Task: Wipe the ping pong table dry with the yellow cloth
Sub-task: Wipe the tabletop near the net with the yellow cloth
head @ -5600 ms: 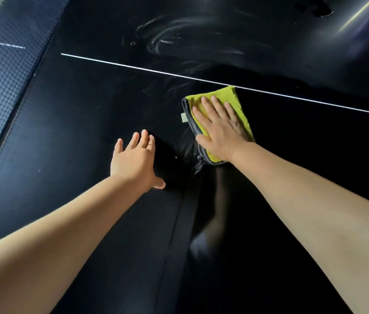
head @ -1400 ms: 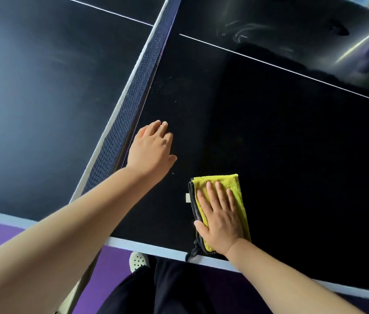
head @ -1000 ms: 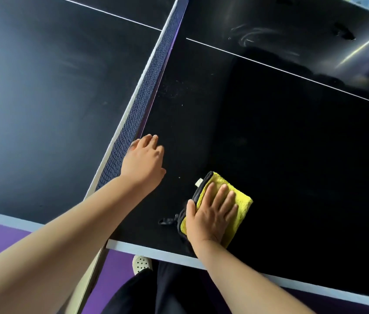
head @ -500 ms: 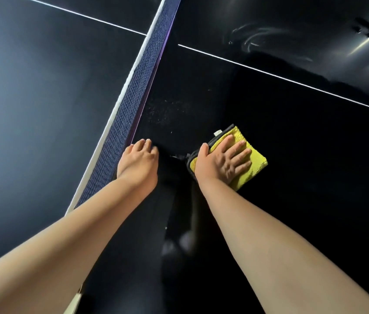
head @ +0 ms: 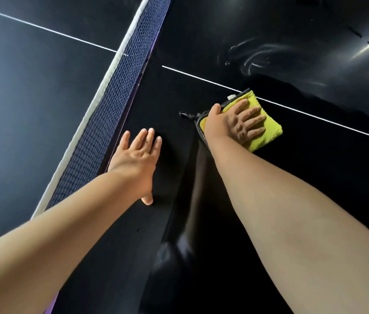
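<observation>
The folded yellow cloth (head: 267, 130), grey-edged with a small loop at its left corner, lies flat on the black ping pong table (head: 315, 177), just short of the white centre line. My right hand (head: 233, 124) presses down on it with spread, straight fingers. My left hand (head: 137, 159) rests flat on the table to the left of the cloth, close beside the net, fingers straight and holding nothing. Wet swirl marks (head: 258, 57) glisten on the surface beyond the centre line.
The dark blue net (head: 111, 105) with its white top band runs diagonally from the top centre to the lower left, right beside my left hand. The white centre line (head: 326, 120) crosses the table behind the cloth. The other table half (head: 20, 98) lies left of the net.
My right hand has pushed the cloth away from the near table edge and up to the centre line. My left hand has slid forward along the net; the camera leaned further over the table.
</observation>
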